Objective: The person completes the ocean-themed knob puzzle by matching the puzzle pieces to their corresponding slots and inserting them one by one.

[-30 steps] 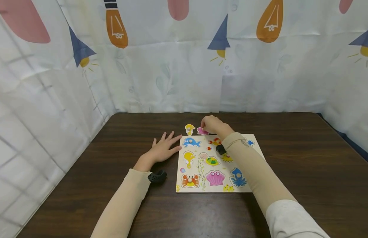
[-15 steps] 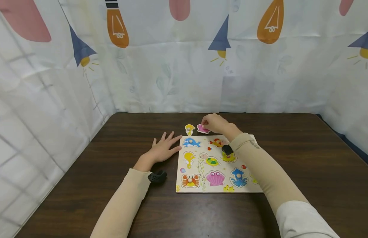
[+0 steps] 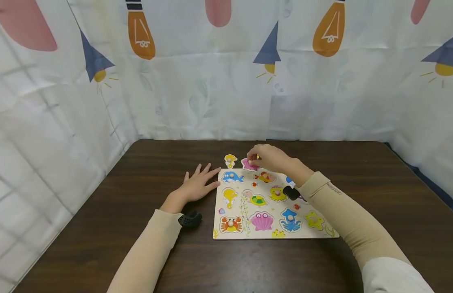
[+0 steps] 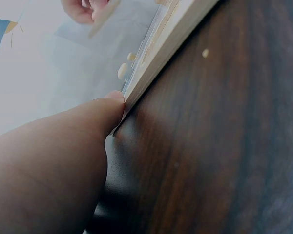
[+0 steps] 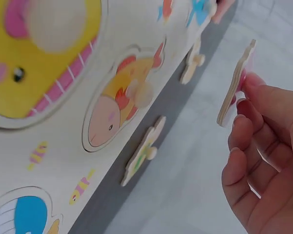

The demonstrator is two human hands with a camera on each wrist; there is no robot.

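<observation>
My right hand (image 3: 270, 158) pinches a pink shell puzzle piece (image 3: 249, 165) between thumb and fingers. In the right wrist view the shell piece (image 5: 237, 85) is tilted on edge, up off the table. The wooden sea-animal puzzle board (image 3: 255, 235) lies below it. My left hand (image 3: 195, 186) is spread out, its thumb (image 4: 115, 102) and index finger touching the board's left edge. A yellow seahorse piece (image 3: 230, 161) rests just beyond the board's back edge. Near it a green and yellow piece (image 5: 142, 152) with a knob lies there too, mostly hidden behind my right hand in the head view.
Knobbed pieces sit in the board, among them a whale (image 3: 232, 176), a crab (image 3: 231, 224) and a squid (image 3: 290, 220). The brown table (image 3: 101, 219) ends at a patterned curtain (image 3: 211, 101). My right forearm (image 3: 343, 211) crosses the board's right side.
My right hand has risen and shifted slightly right with the shell piece. The right forearm has swung right, uncovering more of the board. My left hand stays at the edge; the head view shifts slightly.
</observation>
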